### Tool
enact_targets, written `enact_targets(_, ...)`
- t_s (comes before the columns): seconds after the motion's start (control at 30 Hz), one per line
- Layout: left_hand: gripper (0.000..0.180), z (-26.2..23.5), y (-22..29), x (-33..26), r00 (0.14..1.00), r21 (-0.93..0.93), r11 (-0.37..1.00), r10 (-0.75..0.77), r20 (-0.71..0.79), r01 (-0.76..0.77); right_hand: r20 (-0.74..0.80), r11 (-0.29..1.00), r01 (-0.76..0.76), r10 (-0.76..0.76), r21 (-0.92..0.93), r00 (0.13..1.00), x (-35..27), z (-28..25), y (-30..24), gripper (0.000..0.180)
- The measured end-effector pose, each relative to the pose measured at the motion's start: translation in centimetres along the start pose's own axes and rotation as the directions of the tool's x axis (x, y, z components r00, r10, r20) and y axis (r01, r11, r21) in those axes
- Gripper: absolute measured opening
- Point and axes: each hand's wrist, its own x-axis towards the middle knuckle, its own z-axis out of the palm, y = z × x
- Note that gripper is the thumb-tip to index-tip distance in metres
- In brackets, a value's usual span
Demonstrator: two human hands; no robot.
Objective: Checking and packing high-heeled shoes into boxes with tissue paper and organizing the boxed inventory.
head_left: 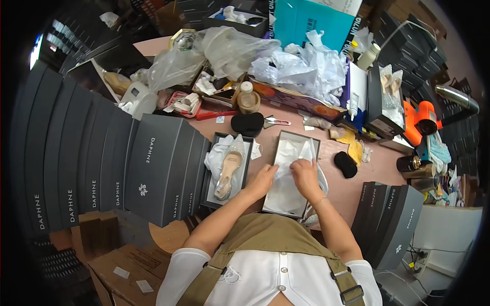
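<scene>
In front of me lies an open grey shoebox (315, 136) lined with white tissue paper (288, 193). My left hand (262, 182) is closed at the box's left edge, its fingertips pinching the paper there. Inside the box, my right hand (305, 177) has its fingers curled down on the tissue paper. Left of it, a second open shoebox (249, 148) holds a glittery silver pointed shoe (232, 166) beside crumpled white paper (217, 154). A pale glittery item shows past the box's right side, mostly hidden by my right hand and forearm.
Dark shoeboxes (158, 163) stand in a long row at left; several more (390, 219) stand at right. Black pads (345, 164) lie on the pink table. Farther back are a small bottle (246, 94), a carton of crumpled white paper (306, 66) and an orange heat gun (421, 122).
</scene>
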Motion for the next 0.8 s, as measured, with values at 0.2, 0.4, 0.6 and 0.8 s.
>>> enact_targets(0.2,0.023,-4.2,-3.9,-3.1,0.829,-0.868,0.44,-0.556,-0.061,0.231,-0.118,0.227,-0.022,0.583,0.974,0.804,-5.6,-7.4,3.1,0.019)
enact_targets(0.4,0.021,-4.9,-4.1,-5.7,0.902,-0.71,0.689,-0.389,-0.19,0.148,0.386,0.891,-0.451,0.434,-0.052,0.814,-11.2,-12.8,4.3,0.038)
enact_targets(0.6,0.023,-7.7,0.0,-4.6,0.981,-0.953,0.276,-0.175,0.078,0.125,0.08,0.898,0.055,-0.099,0.436,0.992,-3.5,-9.7,-5.0,0.052)
enact_targets(0.8,0.053,-8.9,3.0,-3.3,0.951,-0.988,-0.139,-0.309,-0.021,-0.067,0.252,0.745,-0.284,0.159,0.604,0.955,-2.1,-2.9,-6.0,0.028)
